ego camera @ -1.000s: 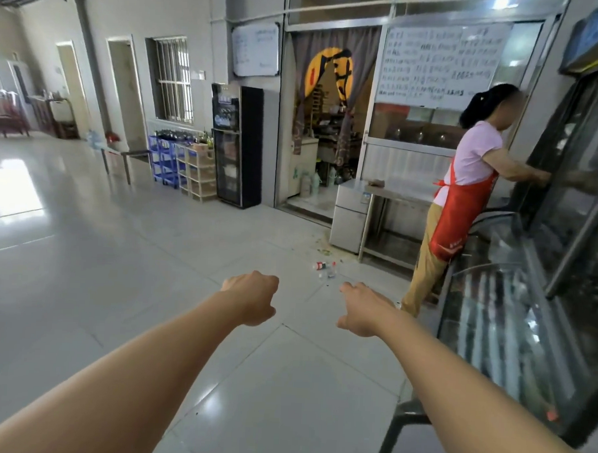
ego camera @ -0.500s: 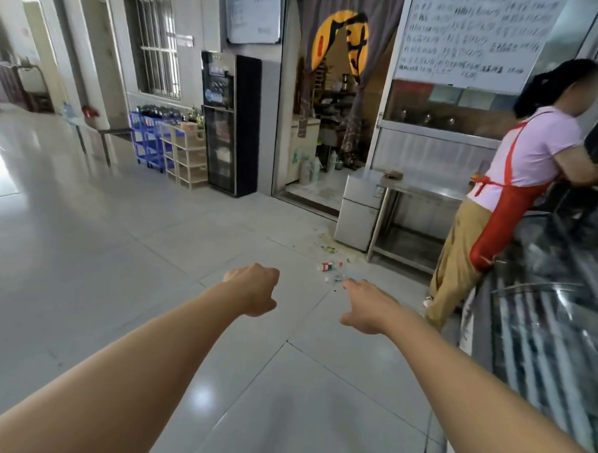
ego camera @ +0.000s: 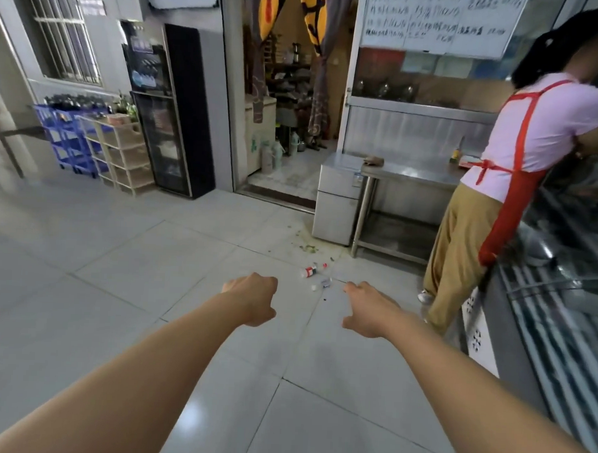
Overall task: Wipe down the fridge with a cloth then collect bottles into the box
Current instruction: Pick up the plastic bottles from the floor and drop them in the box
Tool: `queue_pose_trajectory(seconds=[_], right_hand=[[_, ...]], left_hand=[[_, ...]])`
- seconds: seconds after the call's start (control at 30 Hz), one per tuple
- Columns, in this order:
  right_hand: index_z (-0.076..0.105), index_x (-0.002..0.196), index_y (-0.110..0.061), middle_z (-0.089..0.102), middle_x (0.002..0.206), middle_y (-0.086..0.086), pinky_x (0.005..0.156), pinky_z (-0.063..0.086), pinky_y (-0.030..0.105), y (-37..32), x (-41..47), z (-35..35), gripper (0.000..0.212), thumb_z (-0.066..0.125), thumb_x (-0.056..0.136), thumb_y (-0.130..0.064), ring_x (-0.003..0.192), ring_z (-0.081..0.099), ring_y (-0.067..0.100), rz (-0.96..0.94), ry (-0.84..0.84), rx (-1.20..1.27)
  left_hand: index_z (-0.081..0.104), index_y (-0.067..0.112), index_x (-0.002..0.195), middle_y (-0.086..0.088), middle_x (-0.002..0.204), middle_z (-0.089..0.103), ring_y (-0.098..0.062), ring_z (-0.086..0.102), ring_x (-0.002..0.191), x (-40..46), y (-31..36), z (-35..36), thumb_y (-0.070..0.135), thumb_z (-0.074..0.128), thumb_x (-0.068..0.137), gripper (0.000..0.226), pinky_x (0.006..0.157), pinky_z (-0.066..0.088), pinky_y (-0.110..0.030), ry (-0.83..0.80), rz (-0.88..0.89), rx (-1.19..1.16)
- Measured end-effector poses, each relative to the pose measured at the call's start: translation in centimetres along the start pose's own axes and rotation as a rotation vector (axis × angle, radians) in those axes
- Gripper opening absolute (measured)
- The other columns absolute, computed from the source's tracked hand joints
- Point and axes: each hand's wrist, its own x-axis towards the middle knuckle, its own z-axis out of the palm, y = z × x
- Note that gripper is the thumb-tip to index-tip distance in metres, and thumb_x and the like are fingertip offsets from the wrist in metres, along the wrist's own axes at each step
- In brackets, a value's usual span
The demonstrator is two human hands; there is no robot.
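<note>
With both hands empty, the left hand (ego camera: 253, 298) loosely curled and the right hand (ego camera: 369, 308) relaxed, the step looks like fetching the 2 bottles (ego camera: 309, 271) lying on the floor (ego camera: 116, 287) ahead: crouch close, grip each round its middle; no box in view.

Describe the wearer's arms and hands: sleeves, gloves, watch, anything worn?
Both arms are bare from the lower frame edge to the wrist: no sleeves in view. The left hand and right hand wear no gloves. No watch, bracelet or ring is visible on either wrist or hand, and no markings or bandages show. Upper arms are out of frame.
</note>
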Motion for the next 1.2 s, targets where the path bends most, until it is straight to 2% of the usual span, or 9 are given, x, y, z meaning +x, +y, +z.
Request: queue_pose_trajectory(seconds=[0.13, 0.33, 0.5, 0.57, 0.7, 0.77, 0.87, 1.03, 1.2], right_hand=[[0.030, 0.140, -0.014, 0.040, 0.134, 0.012, 0.082, 0.043, 0.035, 1.2, 10.2, -2.0, 0.060, 0.058, 0.090, -0.032, 0.115, 0.051, 0.031, 0.009, 0.016, 0.008], [0.032, 0.138, -0.013, 0.035, 0.138, 0.013, 0.090, 0.044, 0.037, 2.4, 24.7, -6.1, 0.055, 0.056, 0.090, -0.029, 0.118, 0.050, 0.031, -0.002, 0.002, 0.003], [0.030, 0.141, -0.014, 0.033, 0.141, 0.012, 0.092, 0.044, 0.036, 3.4, 34.6, -8.2, 0.062, 0.059, 0.090, -0.033, 0.120, 0.049, 0.030, 0.014, -0.016, -0.007], [0.032, 0.140, -0.015, 0.033, 0.142, 0.012, 0.093, 0.044, 0.037, 3.9, 38.7, -8.7, 0.063, 0.062, 0.088, -0.035, 0.122, 0.048, 0.030, 0.036, -0.021, -0.002], [0.028, 0.143, -0.015, 0.028, 0.146, 0.011, 0.092, 0.044, 0.034, 4.7, 47.1, -9.0, 0.063, 0.059, 0.090, -0.027, 0.124, 0.046, 0.029, 0.081, -0.038, 0.025], [0.028, 0.143, -0.015, 0.031, 0.142, 0.011, 0.088, 0.045, 0.033, 5.1, 51.2, -9.2, 0.063, 0.059, 0.090, -0.030, 0.120, 0.048, 0.029, 0.113, -0.058, 0.040], [0.031, 0.140, -0.013, 0.035, 0.136, 0.012, 0.092, 0.045, 0.036, 5.8, 57.2, -9.9, 0.065, 0.062, 0.088, -0.036, 0.118, 0.048, 0.030, 0.177, -0.088, 0.073], [0.035, 0.135, -0.011, 0.037, 0.131, 0.012, 0.089, 0.043, 0.035, 7.3, 65.5, -10.5, 0.056, 0.060, 0.090, -0.035, 0.116, 0.048, 0.029, 0.250, -0.107, 0.125], [0.030, 0.140, -0.012, 0.036, 0.135, 0.012, 0.091, 0.043, 0.034, 10.4, 73.4, -9.2, 0.057, 0.056, 0.092, -0.030, 0.118, 0.047, 0.028, 0.327, -0.156, 0.163]], left_hand=[[0.044, 0.017, 0.130, -0.006, 0.118, 0.056, -0.028, 0.056, 0.108, 9.6, -2.2, -1.5, 0.031, 0.053, 0.091, 0.042, 0.088, 0.046, -0.035, 0.003, -0.014, 0.007], [0.041, 0.017, 0.133, -0.007, 0.120, 0.056, -0.028, 0.056, 0.109, 23.3, -5.1, -4.2, 0.029, 0.053, 0.091, 0.045, 0.083, 0.043, -0.033, -0.005, -0.039, 0.003], [0.044, 0.015, 0.129, -0.006, 0.118, 0.057, -0.028, 0.057, 0.106, 33.8, -7.3, -5.6, 0.028, 0.053, 0.090, 0.042, 0.081, 0.044, -0.033, -0.029, -0.035, 0.001], [0.044, 0.016, 0.129, -0.006, 0.119, 0.056, -0.028, 0.057, 0.107, 38.3, -8.2, -6.1, 0.028, 0.053, 0.090, 0.042, 0.081, 0.045, -0.034, -0.035, -0.014, -0.003], [0.043, 0.015, 0.130, -0.006, 0.118, 0.057, -0.028, 0.056, 0.108, 48.1, -9.9, -6.5, 0.028, 0.053, 0.090, 0.043, 0.083, 0.044, -0.034, -0.063, 0.057, 0.010], [0.044, 0.016, 0.130, -0.006, 0.118, 0.057, -0.027, 0.056, 0.108, 53.1, -10.7, -6.8, 0.028, 0.052, 0.090, 0.042, 0.084, 0.043, -0.033, -0.078, 0.094, 0.010], [0.044, 0.016, 0.129, -0.006, 0.120, 0.056, -0.027, 0.055, 0.109, 60.5, -11.9, -7.3, 0.029, 0.052, 0.090, 0.042, 0.087, 0.043, -0.034, -0.117, 0.151, 0.031], [0.044, 0.018, 0.130, -0.005, 0.125, 0.054, -0.027, 0.054, 0.113, 71.2, -13.4, -8.2, 0.032, 0.053, 0.089, 0.043, 0.088, 0.044, -0.036, -0.178, 0.206, 0.068], [0.043, 0.018, 0.131, -0.006, 0.126, 0.054, -0.027, 0.056, 0.112, 80.8, -13.0, -7.3, 0.031, 0.053, 0.089, 0.044, 0.087, 0.043, -0.035, -0.233, 0.259, 0.107]])
